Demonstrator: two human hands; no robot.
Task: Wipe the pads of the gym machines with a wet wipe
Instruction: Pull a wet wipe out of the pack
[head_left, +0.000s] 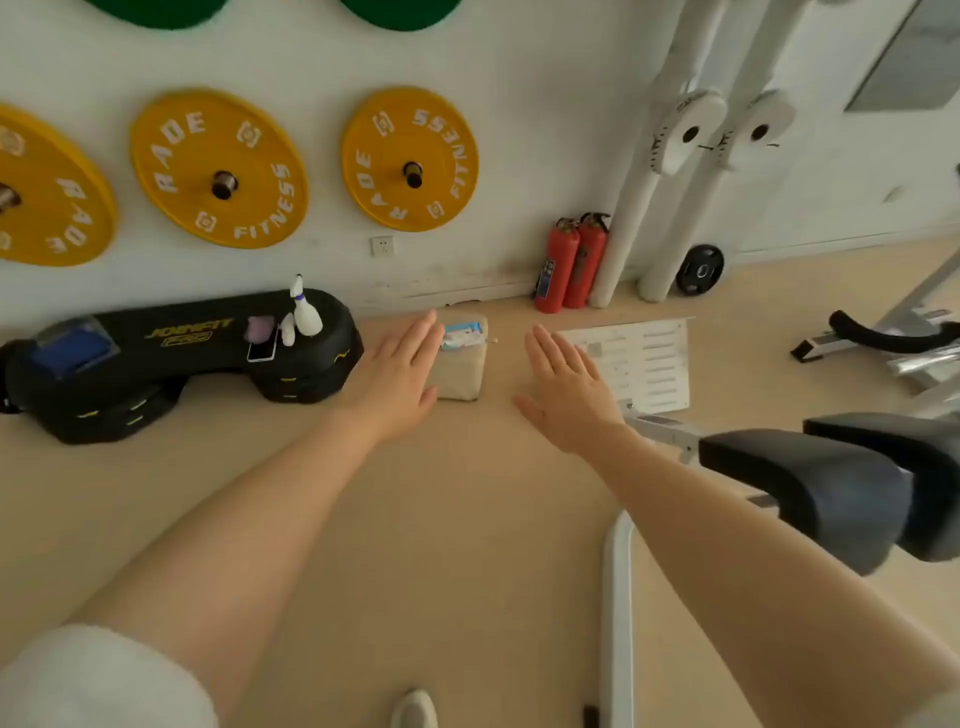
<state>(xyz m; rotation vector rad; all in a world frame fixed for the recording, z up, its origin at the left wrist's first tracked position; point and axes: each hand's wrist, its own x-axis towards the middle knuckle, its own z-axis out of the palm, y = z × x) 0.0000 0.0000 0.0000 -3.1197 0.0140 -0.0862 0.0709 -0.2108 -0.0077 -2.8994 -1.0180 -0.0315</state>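
Note:
A beige pack of wet wipes (462, 364) with a blue and white label lies on the floor near the wall. My left hand (400, 379) is stretched out flat with straight fingers, overlapping the pack's left edge in the view. My right hand (566, 387) is held flat, palm down, to the right of the pack and apart from it. Neither hand holds anything. Two dark padded cushions (810, 488) of a gym machine sit at the right, below my right forearm.
A black step platform (171, 358) at the left carries a white spray bottle (306, 309), a phone and small items. Yellow weight plates (218, 169) hang on the wall. Two red fire extinguishers (566, 265) stand by white machine posts. A white perforated plate (644, 364) lies on the floor.

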